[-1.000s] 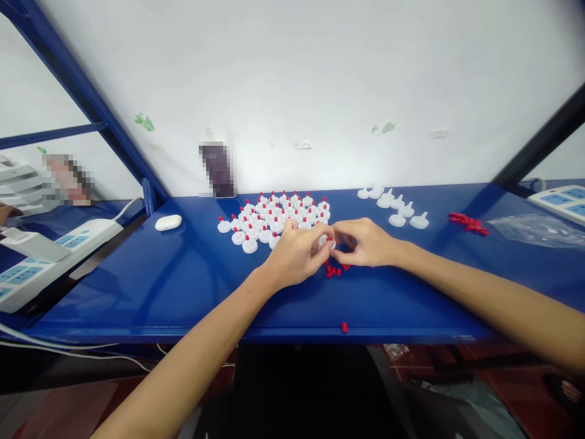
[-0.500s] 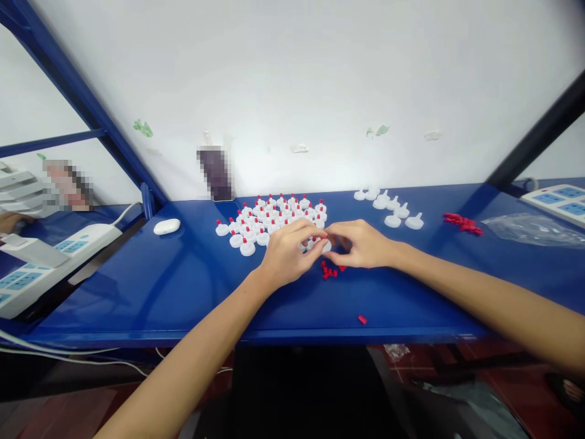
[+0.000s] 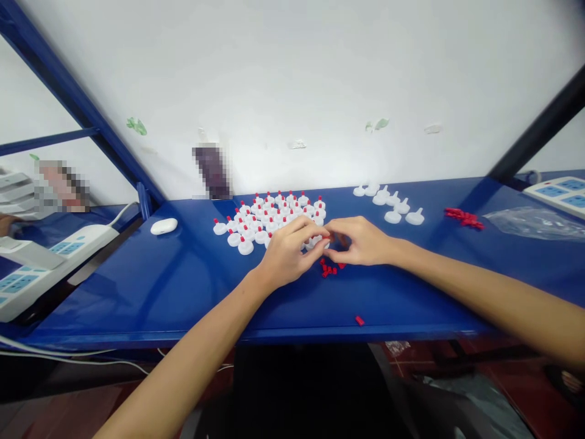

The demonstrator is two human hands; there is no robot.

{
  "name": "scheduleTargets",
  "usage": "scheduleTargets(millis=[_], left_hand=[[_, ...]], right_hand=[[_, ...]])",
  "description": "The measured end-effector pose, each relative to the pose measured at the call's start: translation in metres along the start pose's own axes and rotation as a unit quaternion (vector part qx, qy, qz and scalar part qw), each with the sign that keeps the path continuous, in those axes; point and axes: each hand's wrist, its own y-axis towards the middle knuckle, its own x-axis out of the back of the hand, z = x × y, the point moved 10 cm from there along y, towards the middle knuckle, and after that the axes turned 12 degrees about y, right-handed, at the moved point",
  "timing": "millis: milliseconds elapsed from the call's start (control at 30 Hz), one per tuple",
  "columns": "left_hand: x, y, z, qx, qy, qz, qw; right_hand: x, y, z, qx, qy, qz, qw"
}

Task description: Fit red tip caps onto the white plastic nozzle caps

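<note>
My left hand point(image 3: 292, 249) is closed in a pinch, with a small red cap point(image 3: 327, 238) showing at its fingertips. Opposite it, my right hand point(image 3: 359, 241) curls its thumb and forefinger about a white spout lid point(image 3: 323, 244), which the fingers largely hide. The two hands' fingertips meet. Behind and left of them stand many white spout lids with red tips point(image 3: 260, 236), packed in a cluster. Several loose red caps point(image 3: 328, 269) lie just below the fingers, and a single red cap point(image 3: 359, 321) lies near the table's front edge.
Several white lids without red tips point(image 3: 415, 216) stand at the back right, beside a pile of red caps point(image 3: 464, 217) and a clear plastic bag point(image 3: 534, 225). A white earbud case point(image 3: 164, 227) lies left on the blue table point(image 3: 183, 292). A phone point(image 3: 214, 172) leans on the wall.
The view has shifted slightly. Both hands stay together in nearly the same place, and the white lid between them is now more hidden by the fingers.
</note>
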Motion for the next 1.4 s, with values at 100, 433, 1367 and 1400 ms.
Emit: scheduleTargets(millis=[100,433,1367,1400], left_hand=[[0.0,0.0,0.002,0.005,-0.006,-0.005,1.0],[0.002,0.0,0.004,0.008,-0.012,-0.015,1.0],[0.002,0.0,-0.001,-0.02,0.035,-0.016,0.999],[0.002,0.0,-0.002,-0.023,0.035,-0.012,0.999]], right_hand=[[0.001,0.0,0.001,0.004,0.0,-0.005,1.0],[0.0,0.0,0.003,0.019,-0.031,-0.003,0.999],[0.006,0.003,-0.003,-0.057,0.099,-0.034,0.993],[0.006,0.003,-0.007,-0.069,0.13,-0.041,0.988]])
